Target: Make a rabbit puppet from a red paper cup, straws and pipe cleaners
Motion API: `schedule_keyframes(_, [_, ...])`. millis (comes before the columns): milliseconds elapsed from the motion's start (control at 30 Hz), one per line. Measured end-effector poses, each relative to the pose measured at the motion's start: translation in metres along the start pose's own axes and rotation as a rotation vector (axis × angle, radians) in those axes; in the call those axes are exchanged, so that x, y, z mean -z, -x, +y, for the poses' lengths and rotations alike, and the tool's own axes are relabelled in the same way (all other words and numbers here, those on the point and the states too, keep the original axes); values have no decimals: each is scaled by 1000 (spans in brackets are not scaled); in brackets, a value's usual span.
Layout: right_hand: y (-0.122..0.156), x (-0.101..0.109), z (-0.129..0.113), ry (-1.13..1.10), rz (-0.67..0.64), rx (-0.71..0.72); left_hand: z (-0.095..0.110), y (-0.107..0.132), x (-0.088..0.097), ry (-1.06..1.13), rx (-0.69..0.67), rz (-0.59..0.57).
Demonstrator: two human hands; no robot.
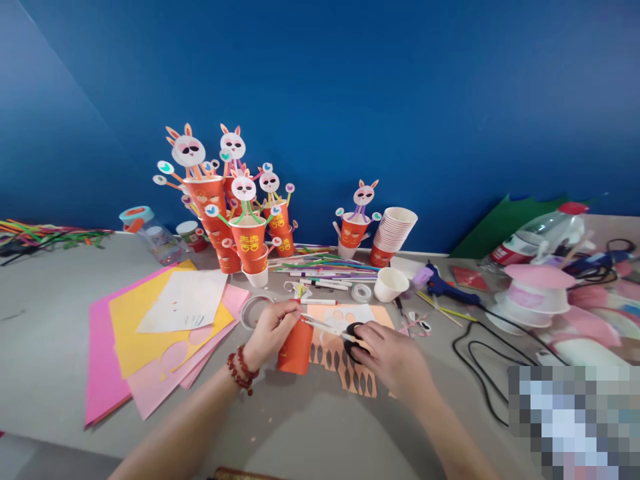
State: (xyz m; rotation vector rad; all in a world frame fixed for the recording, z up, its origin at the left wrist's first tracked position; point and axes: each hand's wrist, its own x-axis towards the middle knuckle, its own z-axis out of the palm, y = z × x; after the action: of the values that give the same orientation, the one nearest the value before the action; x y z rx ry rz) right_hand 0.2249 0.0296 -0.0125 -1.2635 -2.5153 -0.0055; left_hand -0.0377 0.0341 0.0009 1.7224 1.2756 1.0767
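Note:
My left hand (274,328), with a beaded bracelet at the wrist, is closed on a red paper cup (296,348); the fingers cover its upper end. My right hand (387,350) grips a pair of scissors (324,325) by the black handles. The blades point left and reach the upper edge of the cup, beside the left fingertips. I cannot tell whether they are cutting into it. Beneath the scissors lies an orange paper sheet (356,381) with leaf-shaped holes, and a white sheet (367,312) with round holes rests on it.
Red cups with rabbit faces (249,237) stand at the back left, near a cup stack (395,230). Coloured paper (107,347) lies left. A white cup (391,285), tape roll (361,293), glue gun (447,288) with black cord and plastic bottle (543,233) are to the right.

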Motion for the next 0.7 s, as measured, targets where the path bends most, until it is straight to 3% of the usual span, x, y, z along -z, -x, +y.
schedule_keyframes(433, [-4, -1, -2, 51, -78, 39, 1, 1, 1, 31, 43, -92])
schedule_keyframes(700, [-4, 0, -4, -17, -113, 55, 0, 1, 1, 50, 57, -64])
